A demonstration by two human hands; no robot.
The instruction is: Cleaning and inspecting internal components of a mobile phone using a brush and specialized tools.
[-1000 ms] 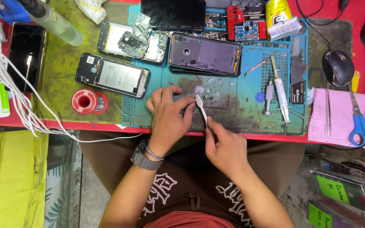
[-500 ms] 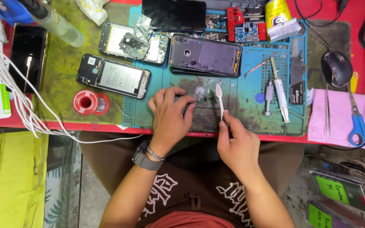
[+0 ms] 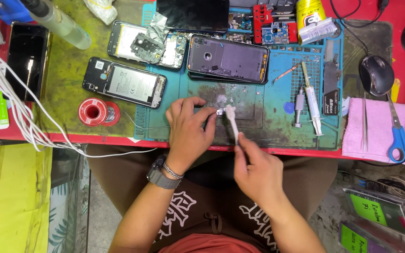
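Note:
My left hand (image 3: 189, 129) rests on the teal work mat (image 3: 268, 122) and pins a small metal part (image 3: 220, 111) with its fingertips. My right hand (image 3: 254, 171) grips the handle of a small white brush (image 3: 232, 121). The brush head touches the small part beside my left fingers. A watch and a chain bracelet sit on my left wrist. The part is half hidden under my fingers.
Opened phones (image 3: 127, 84) (image 3: 227, 59) lie at the back of the mat. A red solder spool (image 3: 94, 112) sits left. A syringe (image 3: 312, 104), a screwdriver (image 3: 298, 106), tweezers (image 3: 364, 122), blue scissors (image 3: 399, 136) and a mouse (image 3: 376, 75) lie right. White cables (image 3: 15, 112) trail left.
My right hand swung the brush out to the right, then brought it back left and down onto the small part. My left hand stayed put on the part.

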